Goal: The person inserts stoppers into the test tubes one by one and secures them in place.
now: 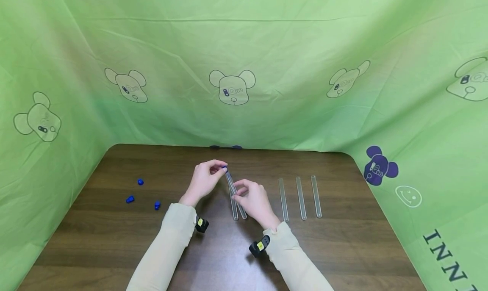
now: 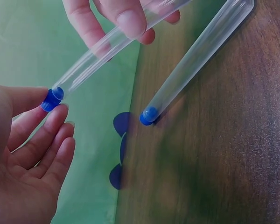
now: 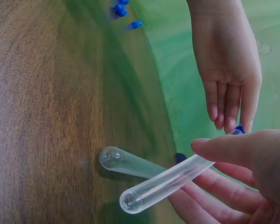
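My left hand (image 1: 203,181) pinches a blue cap (image 2: 49,101) between thumb and fingertips, at the mouth of a clear test tube (image 2: 92,63). The cap sits at that end; whether it is fully seated I cannot tell. Around the middle of the same tube, my right hand (image 1: 256,201) holds it with thumb and fingers, its rounded end tilted toward me. Just beneath lies another clear test tube (image 2: 193,65) on the table, with a blue cap (image 2: 148,116) in its far end.
Three clear tubes without caps, the nearest tube (image 1: 283,200) among them, lie side by side on the right of the wooden table (image 1: 343,240). To the left are three loose blue caps, one cap (image 1: 140,182) farthest back. A green curtain (image 1: 236,126) hangs behind.
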Action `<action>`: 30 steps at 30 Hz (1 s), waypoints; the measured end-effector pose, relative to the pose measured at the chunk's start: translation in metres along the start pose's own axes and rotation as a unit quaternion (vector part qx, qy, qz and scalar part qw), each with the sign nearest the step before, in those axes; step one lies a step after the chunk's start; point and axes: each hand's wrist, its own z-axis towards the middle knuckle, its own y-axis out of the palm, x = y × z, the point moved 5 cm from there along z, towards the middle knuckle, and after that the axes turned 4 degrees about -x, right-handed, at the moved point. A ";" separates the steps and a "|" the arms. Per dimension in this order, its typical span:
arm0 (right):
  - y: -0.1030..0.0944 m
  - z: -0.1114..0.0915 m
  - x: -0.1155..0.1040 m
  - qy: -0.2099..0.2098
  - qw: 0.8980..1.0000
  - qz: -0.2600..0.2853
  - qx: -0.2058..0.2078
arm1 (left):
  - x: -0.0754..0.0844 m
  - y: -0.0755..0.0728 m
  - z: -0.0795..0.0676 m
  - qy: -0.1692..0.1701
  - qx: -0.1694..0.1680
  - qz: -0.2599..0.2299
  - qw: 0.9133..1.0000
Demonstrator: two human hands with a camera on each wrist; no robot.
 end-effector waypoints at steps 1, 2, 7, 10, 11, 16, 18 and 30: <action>0.000 0.000 0.000 -0.001 1.000 0.000 0.000 | 0.000 0.000 0.000 -0.002 -0.001 0.000 1.000; 0.000 0.000 0.000 -0.002 1.000 -0.001 0.001 | 0.000 0.001 0.000 -0.005 -0.003 -0.001 1.000; -0.002 0.002 -0.001 -0.007 1.000 0.001 0.007 | -0.001 0.002 -0.001 -0.004 -0.002 -0.002 1.000; -0.002 0.003 -0.001 -0.007 1.000 0.001 0.007 | -0.001 0.003 -0.002 -0.001 0.002 -0.005 1.000; -0.002 0.003 -0.001 -0.007 1.000 0.000 0.006 | -0.001 0.003 -0.002 -0.002 0.004 -0.008 1.000; -0.003 0.003 -0.002 -0.012 1.000 -0.011 0.007 | -0.002 0.009 -0.005 -0.005 0.008 -0.029 1.000; -0.004 0.003 -0.002 -0.017 1.000 -0.016 0.011 | -0.003 0.011 -0.007 -0.002 0.010 -0.034 0.999; -0.004 0.001 0.001 -0.023 0.999 0.002 0.048 | -0.004 0.024 -0.016 -0.004 0.006 -0.046 0.999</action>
